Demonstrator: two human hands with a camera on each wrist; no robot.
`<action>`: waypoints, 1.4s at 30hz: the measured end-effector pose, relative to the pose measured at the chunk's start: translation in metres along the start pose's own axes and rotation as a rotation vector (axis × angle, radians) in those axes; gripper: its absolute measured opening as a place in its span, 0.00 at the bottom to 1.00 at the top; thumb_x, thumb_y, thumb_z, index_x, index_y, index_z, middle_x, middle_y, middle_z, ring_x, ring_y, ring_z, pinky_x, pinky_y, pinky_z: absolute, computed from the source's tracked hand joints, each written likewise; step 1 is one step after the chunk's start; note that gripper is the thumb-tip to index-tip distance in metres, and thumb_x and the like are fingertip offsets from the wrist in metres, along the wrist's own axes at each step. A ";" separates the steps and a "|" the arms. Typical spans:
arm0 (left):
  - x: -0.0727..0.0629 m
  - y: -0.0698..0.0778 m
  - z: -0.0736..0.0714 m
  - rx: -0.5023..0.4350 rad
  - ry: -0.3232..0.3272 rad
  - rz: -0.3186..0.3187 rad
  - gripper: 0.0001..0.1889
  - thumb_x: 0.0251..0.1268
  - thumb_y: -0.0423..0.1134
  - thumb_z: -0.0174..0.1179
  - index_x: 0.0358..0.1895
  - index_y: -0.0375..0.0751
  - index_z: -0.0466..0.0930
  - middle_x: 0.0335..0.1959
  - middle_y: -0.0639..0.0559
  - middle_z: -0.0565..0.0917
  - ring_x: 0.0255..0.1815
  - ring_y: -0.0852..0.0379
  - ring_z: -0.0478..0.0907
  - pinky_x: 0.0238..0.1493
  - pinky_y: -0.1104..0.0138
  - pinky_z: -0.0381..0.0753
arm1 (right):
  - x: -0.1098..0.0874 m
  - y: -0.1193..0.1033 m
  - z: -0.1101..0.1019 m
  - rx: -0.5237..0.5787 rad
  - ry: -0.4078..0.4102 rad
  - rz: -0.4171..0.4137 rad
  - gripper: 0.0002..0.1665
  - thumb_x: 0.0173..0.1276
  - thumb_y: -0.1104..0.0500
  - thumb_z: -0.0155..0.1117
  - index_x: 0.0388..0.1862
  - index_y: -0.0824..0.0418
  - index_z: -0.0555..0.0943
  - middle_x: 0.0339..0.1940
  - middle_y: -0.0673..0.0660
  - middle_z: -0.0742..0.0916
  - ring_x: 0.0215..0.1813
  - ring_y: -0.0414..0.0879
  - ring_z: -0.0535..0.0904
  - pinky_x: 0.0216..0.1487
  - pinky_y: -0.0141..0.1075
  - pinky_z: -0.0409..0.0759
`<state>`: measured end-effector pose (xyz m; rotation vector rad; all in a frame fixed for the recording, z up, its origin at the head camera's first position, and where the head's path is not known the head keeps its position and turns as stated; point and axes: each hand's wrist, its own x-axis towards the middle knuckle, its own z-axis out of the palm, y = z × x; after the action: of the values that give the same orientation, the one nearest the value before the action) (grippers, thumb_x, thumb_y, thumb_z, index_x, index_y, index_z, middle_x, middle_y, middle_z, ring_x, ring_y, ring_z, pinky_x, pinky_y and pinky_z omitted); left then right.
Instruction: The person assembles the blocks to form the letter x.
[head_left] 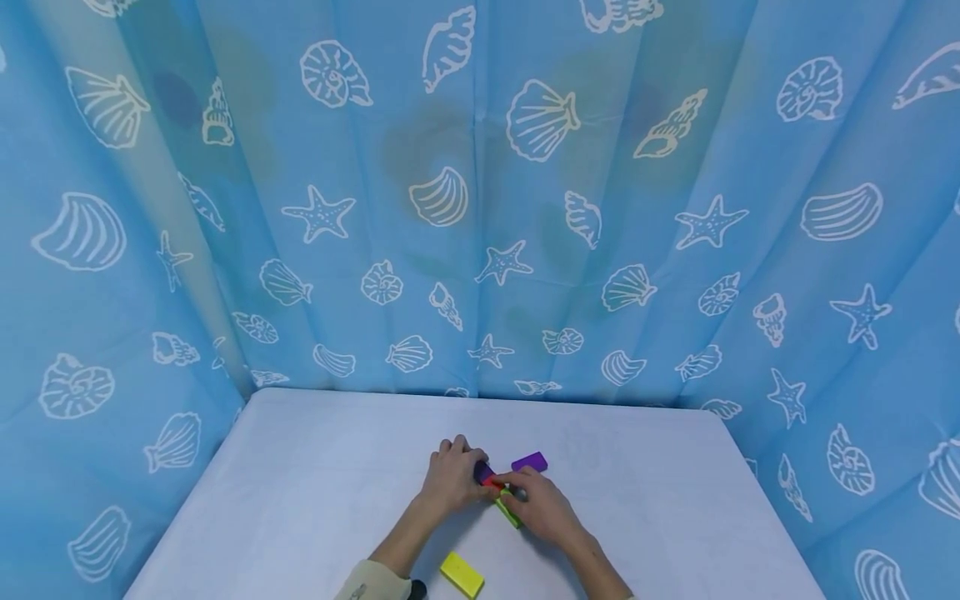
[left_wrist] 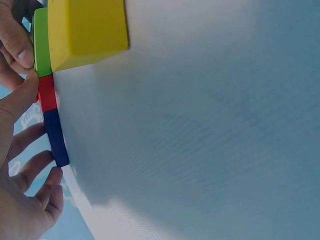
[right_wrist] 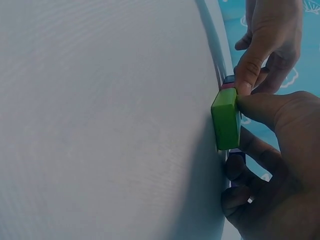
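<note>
A blue block (left_wrist: 56, 137), a red block (left_wrist: 47, 93) and a green block (left_wrist: 43, 45) stand end to end in a row on the white cloth. My left hand (head_left: 452, 477) lies along the row's left side. Its bent fingers hold the blue block, while its thumb touches the red one near the green. From the other side, my right hand (head_left: 551, 510) grips the green block with its thumb, its index finger reaching toward the red one. Behind the right fingers lies a purple block (head_left: 530, 461). Hands partly hide the red block in the head view.
Nearer the front, a yellow block (head_left: 462, 575) lies flat between the forearms. White cloth covers the table (head_left: 322, 467). A blue curtain (head_left: 480, 208) with white shell and starfish prints hangs behind and at both sides.
</note>
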<state>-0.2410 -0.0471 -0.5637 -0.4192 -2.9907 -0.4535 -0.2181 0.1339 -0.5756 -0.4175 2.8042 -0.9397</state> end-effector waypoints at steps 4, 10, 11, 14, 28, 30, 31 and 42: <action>0.000 0.001 0.000 -0.004 0.001 0.000 0.30 0.44 0.62 0.78 0.49 0.50 0.87 0.41 0.50 0.76 0.45 0.51 0.69 0.45 0.57 0.74 | 0.000 0.001 0.000 -0.002 -0.008 0.004 0.20 0.69 0.51 0.67 0.60 0.44 0.84 0.39 0.43 0.79 0.38 0.39 0.74 0.39 0.37 0.73; -0.001 0.001 0.001 0.008 0.001 -0.002 0.31 0.44 0.64 0.76 0.50 0.50 0.87 0.41 0.50 0.76 0.45 0.51 0.68 0.44 0.57 0.74 | 0.000 0.000 -0.002 0.005 -0.013 -0.008 0.20 0.70 0.51 0.67 0.60 0.44 0.84 0.39 0.43 0.79 0.37 0.39 0.73 0.38 0.37 0.72; -0.001 0.001 0.000 0.009 0.002 -0.001 0.31 0.44 0.64 0.76 0.50 0.50 0.87 0.41 0.50 0.76 0.45 0.51 0.68 0.44 0.57 0.74 | 0.000 0.000 -0.002 0.005 -0.012 -0.010 0.20 0.70 0.51 0.67 0.60 0.44 0.84 0.39 0.43 0.79 0.38 0.39 0.73 0.39 0.37 0.72; -0.001 0.001 -0.002 0.006 0.007 0.004 0.31 0.45 0.65 0.76 0.50 0.50 0.87 0.41 0.50 0.76 0.45 0.50 0.69 0.44 0.57 0.73 | 0.000 -0.001 -0.003 -0.005 -0.010 -0.010 0.19 0.70 0.51 0.66 0.60 0.44 0.84 0.39 0.43 0.79 0.38 0.39 0.74 0.39 0.38 0.73; -0.001 0.002 -0.003 0.005 0.007 0.021 0.30 0.46 0.63 0.76 0.51 0.50 0.86 0.42 0.49 0.76 0.45 0.50 0.69 0.44 0.57 0.73 | -0.003 -0.002 -0.006 -0.056 0.016 -0.016 0.19 0.70 0.52 0.67 0.59 0.46 0.84 0.40 0.44 0.81 0.38 0.39 0.74 0.41 0.39 0.76; 0.000 0.002 -0.003 0.000 0.005 0.021 0.30 0.46 0.62 0.76 0.51 0.49 0.86 0.42 0.49 0.77 0.45 0.50 0.69 0.44 0.58 0.73 | -0.003 -0.001 -0.009 -0.057 0.036 -0.021 0.17 0.70 0.53 0.66 0.57 0.46 0.85 0.41 0.44 0.82 0.40 0.39 0.76 0.45 0.42 0.79; 0.000 0.002 -0.003 -0.003 0.005 0.022 0.30 0.46 0.62 0.77 0.51 0.49 0.86 0.42 0.49 0.77 0.45 0.50 0.69 0.44 0.58 0.73 | -0.003 -0.001 -0.011 -0.055 0.048 -0.024 0.16 0.71 0.53 0.66 0.56 0.46 0.85 0.43 0.44 0.82 0.42 0.40 0.77 0.47 0.43 0.80; -0.002 0.001 -0.002 -0.040 -0.006 0.016 0.29 0.47 0.59 0.78 0.52 0.49 0.86 0.43 0.49 0.76 0.45 0.51 0.68 0.44 0.58 0.72 | 0.003 0.003 -0.028 0.018 0.141 0.053 0.09 0.71 0.57 0.67 0.47 0.46 0.87 0.42 0.42 0.83 0.50 0.43 0.81 0.55 0.46 0.81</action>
<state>-0.2385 -0.0479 -0.5614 -0.4487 -2.9862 -0.5121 -0.2283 0.1513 -0.5559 -0.2833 2.9132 -1.0205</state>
